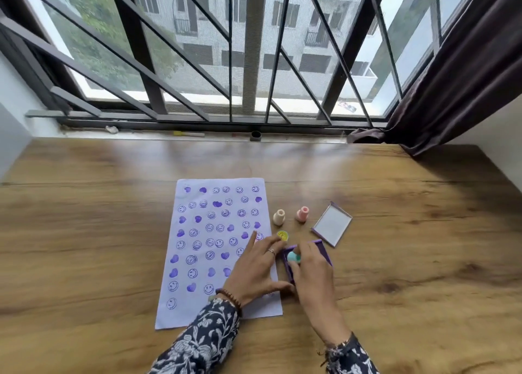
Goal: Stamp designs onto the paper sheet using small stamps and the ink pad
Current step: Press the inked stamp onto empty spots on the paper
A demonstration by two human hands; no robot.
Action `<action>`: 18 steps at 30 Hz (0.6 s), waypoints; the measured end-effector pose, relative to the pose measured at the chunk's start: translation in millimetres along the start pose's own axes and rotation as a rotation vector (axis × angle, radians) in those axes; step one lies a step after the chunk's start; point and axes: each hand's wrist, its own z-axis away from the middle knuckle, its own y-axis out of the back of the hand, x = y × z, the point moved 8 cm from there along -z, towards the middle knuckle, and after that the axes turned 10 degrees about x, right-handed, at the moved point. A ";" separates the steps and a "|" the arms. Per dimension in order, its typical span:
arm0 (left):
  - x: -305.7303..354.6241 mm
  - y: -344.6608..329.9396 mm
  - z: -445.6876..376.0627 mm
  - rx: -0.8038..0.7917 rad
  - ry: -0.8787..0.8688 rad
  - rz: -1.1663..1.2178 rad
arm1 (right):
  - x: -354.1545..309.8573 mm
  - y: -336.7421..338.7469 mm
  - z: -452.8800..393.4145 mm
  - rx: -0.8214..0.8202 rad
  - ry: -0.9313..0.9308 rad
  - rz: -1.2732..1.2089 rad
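A white paper sheet (195,263) lies on the wooden table, covered with several purple smiley and heart prints. Right of it sits the purple ink pad (323,250). My right hand (310,272) grips a small teal stamp (293,257) and holds it down on the pad. My left hand (255,269) rests flat with spread fingers on the paper's right edge, its fingertips touching the pad's left side. A cream stamp (279,217) and a pink stamp (302,214) stand upright beyond the pad. A yellow stamp (283,235) lies face up between them and my fingers.
The ink pad's lid (332,224) lies open side up to the right of the pink stamp. The wooden table (99,232) ends at a barred window sill (197,134) at the back. A dark curtain (452,91) hangs at the far right.
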 end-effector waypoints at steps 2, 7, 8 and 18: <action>-3.6 13.7 6.8 -0.024 -0.015 0.014 | 7.2 6.1 1.0 0.042 -0.100 -0.073; -59.1 79.7 50.8 0.008 -0.015 0.039 | -4.5 6.9 34.3 0.124 -0.413 -0.509; -75.7 93.4 60.2 0.013 0.011 0.043 | -13.0 -1.7 45.6 0.094 -0.476 -0.605; -133.9 108.1 105.8 -0.296 0.034 -0.132 | -106.3 -57.3 119.1 0.067 -0.411 -0.396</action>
